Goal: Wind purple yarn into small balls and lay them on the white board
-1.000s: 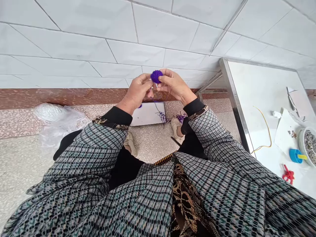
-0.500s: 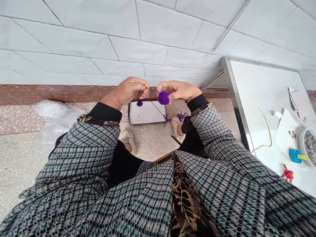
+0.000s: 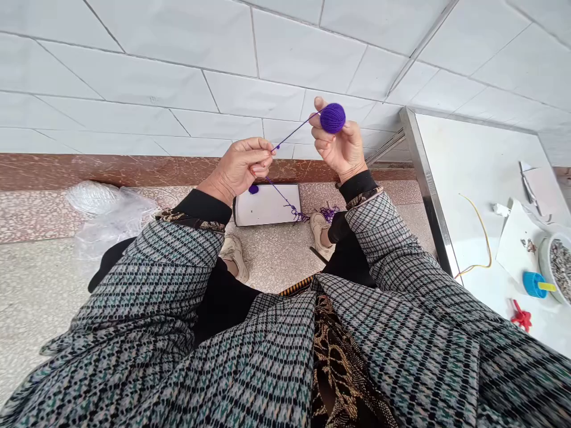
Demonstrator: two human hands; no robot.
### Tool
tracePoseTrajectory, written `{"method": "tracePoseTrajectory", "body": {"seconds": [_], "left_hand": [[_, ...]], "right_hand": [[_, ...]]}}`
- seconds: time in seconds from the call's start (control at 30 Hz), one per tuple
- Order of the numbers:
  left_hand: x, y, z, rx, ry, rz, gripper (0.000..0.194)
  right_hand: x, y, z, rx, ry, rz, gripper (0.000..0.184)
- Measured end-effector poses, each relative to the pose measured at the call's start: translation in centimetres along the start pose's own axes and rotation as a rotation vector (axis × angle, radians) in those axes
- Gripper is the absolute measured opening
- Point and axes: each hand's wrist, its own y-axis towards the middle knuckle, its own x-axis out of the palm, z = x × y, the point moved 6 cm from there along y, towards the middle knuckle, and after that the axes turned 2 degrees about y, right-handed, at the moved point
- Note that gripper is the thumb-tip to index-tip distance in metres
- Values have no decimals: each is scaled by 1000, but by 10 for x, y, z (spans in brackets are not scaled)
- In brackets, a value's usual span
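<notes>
My right hand (image 3: 338,142) is raised with its fingers curled round a ball of purple yarn (image 3: 332,117). From the ball a taut strand of purple yarn (image 3: 297,129) slants down to my left hand (image 3: 244,164), which pinches it between thumb and fingers. A small knot or lump shows on the strand just beside the left fingertips. Below that hand the strand runs on, slack and kinked, over a white shallow box (image 3: 267,207) on the floor. A small purple clump (image 3: 253,189) lies at the box's far left, and tangled purple yarn (image 3: 329,213) rests on the floor to its right.
A white table (image 3: 446,172) with a metal edge stands on the right, bearing a yellow cord (image 3: 484,238), a blue cap (image 3: 533,284), a red item (image 3: 521,316) and a bowl (image 3: 546,255). A clear plastic bag (image 3: 111,223) lies on the left floor. Ahead rises a tiled wall (image 3: 250,95).
My right hand has moved up and to the right with the yarn ball, away from my left hand. The strand between the hands is longer and stretched. The left hand has shifted only slightly.
</notes>
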Motion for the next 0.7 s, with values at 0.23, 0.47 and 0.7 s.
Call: {"method": "tracePoseTrajectory", "body": {"seconds": [0.23,0.47,0.7], "left_hand": [[-9,4,-10,-73,208,73,29],[5,-1,-19,-101,281,17,31],[11,-4,-7,42,546,-5,7]], "right_hand": [[-12,12,-10,-129,-136,140,59],[-35,24,8,-108,133,310,69],[-36,20,13,-69,-258,466,26]]}}
